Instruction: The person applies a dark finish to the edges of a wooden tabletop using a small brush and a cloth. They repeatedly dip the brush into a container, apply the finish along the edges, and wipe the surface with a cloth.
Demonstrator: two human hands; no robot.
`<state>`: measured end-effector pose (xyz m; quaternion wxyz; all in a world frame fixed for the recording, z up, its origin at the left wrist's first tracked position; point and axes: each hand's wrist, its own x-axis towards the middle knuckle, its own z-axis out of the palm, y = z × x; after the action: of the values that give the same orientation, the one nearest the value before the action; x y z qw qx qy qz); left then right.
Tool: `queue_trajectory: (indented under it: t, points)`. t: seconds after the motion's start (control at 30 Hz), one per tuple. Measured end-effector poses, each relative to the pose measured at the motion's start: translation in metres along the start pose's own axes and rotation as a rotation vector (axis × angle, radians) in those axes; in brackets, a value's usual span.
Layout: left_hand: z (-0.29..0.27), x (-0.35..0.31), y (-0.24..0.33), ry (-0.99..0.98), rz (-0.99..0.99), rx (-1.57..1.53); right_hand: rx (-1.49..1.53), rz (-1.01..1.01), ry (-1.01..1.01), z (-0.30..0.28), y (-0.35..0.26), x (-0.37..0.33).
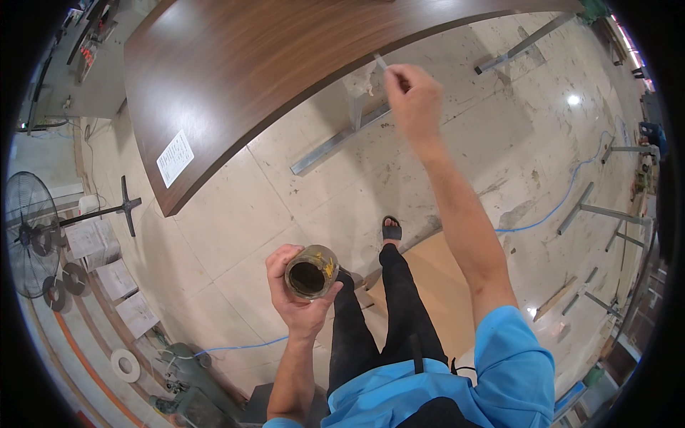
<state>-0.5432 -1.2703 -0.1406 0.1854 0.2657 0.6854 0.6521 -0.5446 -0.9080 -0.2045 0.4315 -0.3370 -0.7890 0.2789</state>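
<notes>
My left hand (303, 314) is wrapped round a small glass jar (322, 262), holding it in front of my legs. The jar is open at the top, dark inside, with yellow smears on its side. My right hand (416, 103) reaches forward, its fingers pinched on a thin pale strip-like tool (380, 62). The tool's tip is at the near edge of a brown wood-grain tabletop (242, 85); whether it touches the edge I cannot tell. Much of the tool is hidden in the fingers.
A white printed label (175, 158) lies on the tabletop's near left corner. Below stands a metal leg frame (332, 146). A black fan (32, 232) is at the left, above a green tank-like machine (193, 378). Blue hose (549, 214) and cardboard (421, 285) lie on the floor.
</notes>
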Motion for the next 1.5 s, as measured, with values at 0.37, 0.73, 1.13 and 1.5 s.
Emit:
queue_trajectory:
  t: [0.37, 0.73, 1.13, 1.5]
  points:
    - [0.021, 0.007, 0.004, -0.009, -0.003, 0.015, 0.136, 0.181, 0.120, -0.001, 0.037, 0.012]
    - [0.019, 0.009, 0.003, -0.035, -0.023, 0.105, 0.153, 0.181, -0.076, -0.004, 0.022, 0.018]
    - [-0.002, 0.001, 0.007, -0.019, -0.009, 0.136, 0.075, -0.066, -0.142, 0.004, -0.005, 0.000]
    - [-0.011, 0.001, 0.002, 0.004, 0.022, 0.004, 0.175, 0.003, -0.120, 0.028, -0.037, -0.024]
